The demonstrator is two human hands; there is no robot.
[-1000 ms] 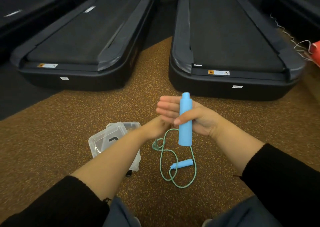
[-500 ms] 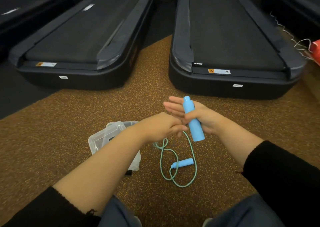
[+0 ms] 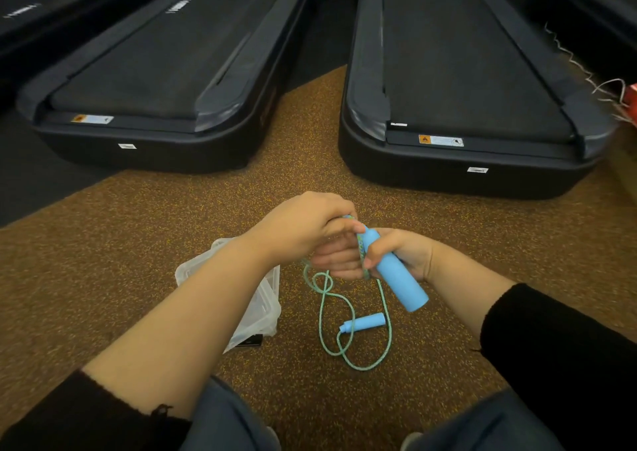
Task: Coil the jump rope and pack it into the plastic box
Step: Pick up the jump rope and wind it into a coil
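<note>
Jump rope cord, mint green and thin, is seen partly gathered above a speckled brown floor, with its slack lying in loose loops just beside the clear plastic box. One blue handle is clamped in the right hand, tilted with its free end pointing down; the left hand is closed over the handle's upper end, where cord appears to be wound on. The second handle is left lying among the loops, near the box. The cord is judged light and limp, likely to spring out of its coil, so it is best gripped at the rigid handles and pinched where the turns cross. The box, largely hidden behind the left forearm, looks thin-walled and easily shifted.
</note>
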